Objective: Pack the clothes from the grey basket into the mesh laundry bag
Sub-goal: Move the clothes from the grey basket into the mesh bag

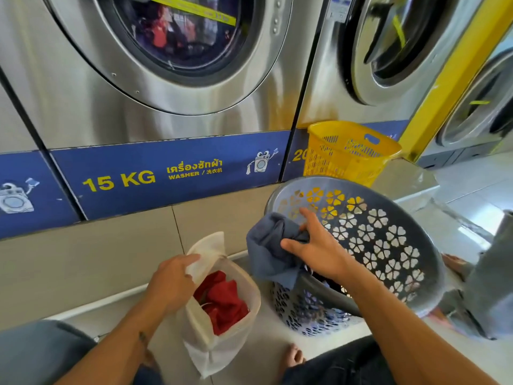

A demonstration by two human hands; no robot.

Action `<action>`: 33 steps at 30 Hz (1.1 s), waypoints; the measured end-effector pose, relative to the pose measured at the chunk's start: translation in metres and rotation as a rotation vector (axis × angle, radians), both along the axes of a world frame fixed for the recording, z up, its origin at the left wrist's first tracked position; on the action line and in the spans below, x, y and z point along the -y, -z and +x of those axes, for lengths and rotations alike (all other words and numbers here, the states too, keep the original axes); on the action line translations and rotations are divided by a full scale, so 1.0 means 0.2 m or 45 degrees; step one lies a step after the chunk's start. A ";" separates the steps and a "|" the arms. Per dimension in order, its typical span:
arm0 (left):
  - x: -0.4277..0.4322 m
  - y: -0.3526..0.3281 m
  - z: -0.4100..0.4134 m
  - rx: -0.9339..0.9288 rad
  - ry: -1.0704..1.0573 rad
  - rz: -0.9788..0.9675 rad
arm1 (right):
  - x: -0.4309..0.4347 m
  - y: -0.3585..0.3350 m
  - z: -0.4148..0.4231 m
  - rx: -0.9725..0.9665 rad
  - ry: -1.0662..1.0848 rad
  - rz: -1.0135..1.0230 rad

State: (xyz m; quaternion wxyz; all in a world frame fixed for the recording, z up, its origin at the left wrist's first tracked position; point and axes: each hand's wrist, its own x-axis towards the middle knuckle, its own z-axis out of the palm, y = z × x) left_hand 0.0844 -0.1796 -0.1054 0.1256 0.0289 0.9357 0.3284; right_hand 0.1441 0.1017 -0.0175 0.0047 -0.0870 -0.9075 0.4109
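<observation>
The grey basket (388,245) with flower-shaped holes leans tilted toward me at the right, dark clothes still low inside it. My right hand (313,251) grips a blue-grey garment (266,251) and holds it over the basket's near-left rim. The white mesh laundry bag (222,340) stands on the floor to the left of the basket, its mouth open, with red clothes (224,301) inside. My left hand (170,279) pinches the bag's rim at its far-left side and holds the mouth open.
A yellow basket (347,154) stands behind the grey one against the washers. Steel washing machines (166,79) with a blue panel fill the back. My knees and a bare foot (291,357) are near the bag. Tiled floor lies to the right.
</observation>
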 end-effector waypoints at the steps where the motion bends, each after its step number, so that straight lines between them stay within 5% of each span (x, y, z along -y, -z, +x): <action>1: 0.00 0.00 0.00 0.003 -0.007 -0.001 | 0.00 0.01 0.00 -0.017 -0.011 0.100; 11: 0.01 0.02 -0.01 0.000 0.008 0.006 | 0.18 0.08 -0.01 -0.295 -0.141 0.823; 19: 0.02 0.01 -0.02 0.017 0.032 -0.023 | 0.34 -0.24 0.03 -0.911 -0.236 0.345; 25: 0.05 0.03 -0.01 0.006 0.002 0.036 | 0.30 0.06 -0.03 -0.422 -0.342 1.159; 33: 0.02 0.03 -0.01 -0.010 -0.004 0.089 | 0.26 0.14 -0.04 -0.048 -0.056 0.664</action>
